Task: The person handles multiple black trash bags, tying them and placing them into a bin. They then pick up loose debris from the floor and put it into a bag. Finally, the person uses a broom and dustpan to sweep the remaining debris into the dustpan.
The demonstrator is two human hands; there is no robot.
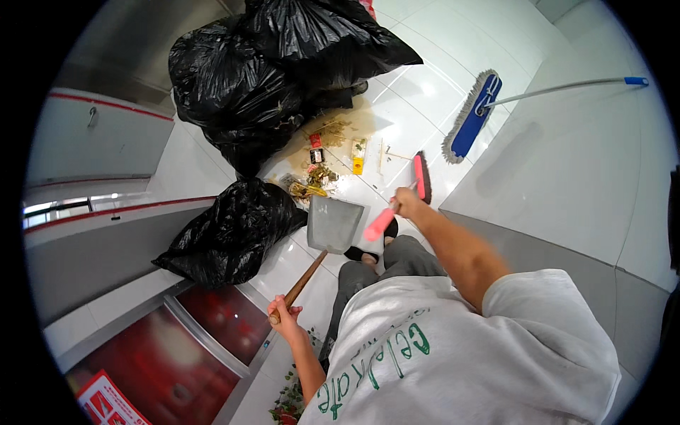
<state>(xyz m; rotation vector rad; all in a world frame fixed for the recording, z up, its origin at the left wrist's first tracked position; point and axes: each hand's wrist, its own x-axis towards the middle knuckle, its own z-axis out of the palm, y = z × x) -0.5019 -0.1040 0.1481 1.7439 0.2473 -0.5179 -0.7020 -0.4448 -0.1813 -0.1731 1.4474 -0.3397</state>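
My left hand is closed around the wooden handle of a grey dustpan, whose pan rests on the tiled floor before my feet. In my right hand is a pink hand broom; its dark bristles are near the floor, to the right of the dustpan. Beyond the pan lies scattered litter: wet food scraps, a yellow-and-white packet, a small dark and red packet and thin sticks. A brownish spill spreads around them.
Several full black garbage bags are heaped at the far left, with another black bag left of the dustpan. A blue flat dust mop leans at the right. Grey panels and a red-fronted unit stand at the left.
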